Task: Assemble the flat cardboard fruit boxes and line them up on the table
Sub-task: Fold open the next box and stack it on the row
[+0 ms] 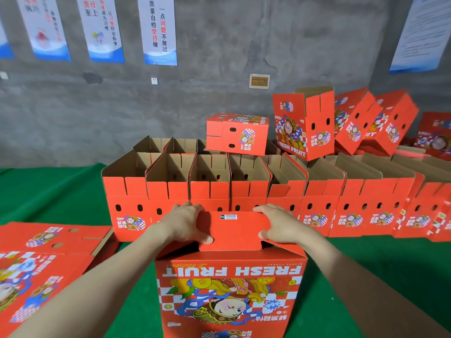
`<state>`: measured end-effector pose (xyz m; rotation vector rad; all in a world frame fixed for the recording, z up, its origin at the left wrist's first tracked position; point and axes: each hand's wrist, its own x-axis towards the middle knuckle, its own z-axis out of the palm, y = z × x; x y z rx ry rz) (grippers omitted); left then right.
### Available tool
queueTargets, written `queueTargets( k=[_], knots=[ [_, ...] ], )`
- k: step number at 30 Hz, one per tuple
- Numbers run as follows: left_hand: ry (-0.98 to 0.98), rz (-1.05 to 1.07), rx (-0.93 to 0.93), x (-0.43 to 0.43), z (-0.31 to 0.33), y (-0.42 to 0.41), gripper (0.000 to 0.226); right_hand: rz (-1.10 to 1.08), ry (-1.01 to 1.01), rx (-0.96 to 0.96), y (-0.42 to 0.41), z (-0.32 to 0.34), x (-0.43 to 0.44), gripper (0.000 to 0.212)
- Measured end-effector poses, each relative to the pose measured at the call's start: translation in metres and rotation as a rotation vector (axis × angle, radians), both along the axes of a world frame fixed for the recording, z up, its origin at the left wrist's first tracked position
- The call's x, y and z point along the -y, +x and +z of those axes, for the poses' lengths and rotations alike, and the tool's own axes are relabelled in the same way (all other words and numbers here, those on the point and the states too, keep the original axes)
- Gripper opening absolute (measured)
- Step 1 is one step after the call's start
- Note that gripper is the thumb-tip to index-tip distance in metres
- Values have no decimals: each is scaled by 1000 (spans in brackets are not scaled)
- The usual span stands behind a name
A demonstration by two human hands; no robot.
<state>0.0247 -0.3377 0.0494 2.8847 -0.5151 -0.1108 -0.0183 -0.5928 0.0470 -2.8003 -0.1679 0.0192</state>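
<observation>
Our left hand (188, 223) grips the left end of the top flap (231, 231) on the box (229, 293) we are working on, with the fingers curled over the flap's far edge and the thumb pressed at the notch on its near edge. Our right hand (280, 225) mirrors it on the right end, fingers over the far edge and thumb at the opposite notch. The flap lies flat between the two hands, and a small white barcode label (228, 217) sits near its far edge.

The box stands on the green tabletop (48, 196) directly in front of us and just below the hands. Its printed face is turned toward us — "FRESH FRUIT" and the cartoon figure read upside down from here.

Just behind the box runs a row of open boxes (210, 191), set side by side across the tabletop with their brown insides showing. We cannot tell whether our knuckles touch the row's front. A second row of open boxes stands behind the first.

Left of our left forearm lie the flat boxes (44, 252), stacked printed side up. On top of the rows, a closed box (236, 134) rests near the middle. To its right stand several tilted boxes (353, 123) — leaning against one another. Posters (158, 30) hang on the grey wall (219, 57) beyond.
</observation>
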Motion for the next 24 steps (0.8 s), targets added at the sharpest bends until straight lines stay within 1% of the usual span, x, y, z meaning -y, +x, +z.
queueTargets(
  k=[6, 10, 12, 14, 16, 17, 19, 21, 22, 23, 24],
  knots=[
    [25, 45, 45, 6, 2, -6, 87, -55, -63, 95, 1, -10, -6, 69],
    [18, 54, 38, 6, 1, -7, 89, -54, -64, 114, 0, -14, -7, 68],
    [-8, 46, 40, 4, 1, -6, 88, -45, -63, 106, 0, -15, -6, 68],
    [-73, 20, 31, 0, 1, -5, 83, -24, -8, 97, -1, -14, -3, 67],
    [-206, -7, 25, -5, 2, -5, 79, -13, 144, 107, -3, -13, 1, 62],
    [-318, -1, 31, -9, 3, -6, 78, -28, 245, 130, -5, -13, 4, 58],
    [-658, 89, 40, -16, 4, -7, 75, -100, 500, 182, -9, -12, 11, 50],
    [-1015, 248, -6, -25, -1, -10, 69, -188, 841, 220, -13, -11, 16, 41],
    [-1122, 325, -43, -30, -4, -12, 66, -248, 1006, 232, -15, -13, 19, 37],
    [-1168, 393, -85, -36, -9, -14, 63, -333, 1123, 218, -17, -16, 23, 33],
    [-1164, 446, -130, -43, -14, -16, 60, -429, 1166, 173, -20, -21, 27, 31]
  ],
)
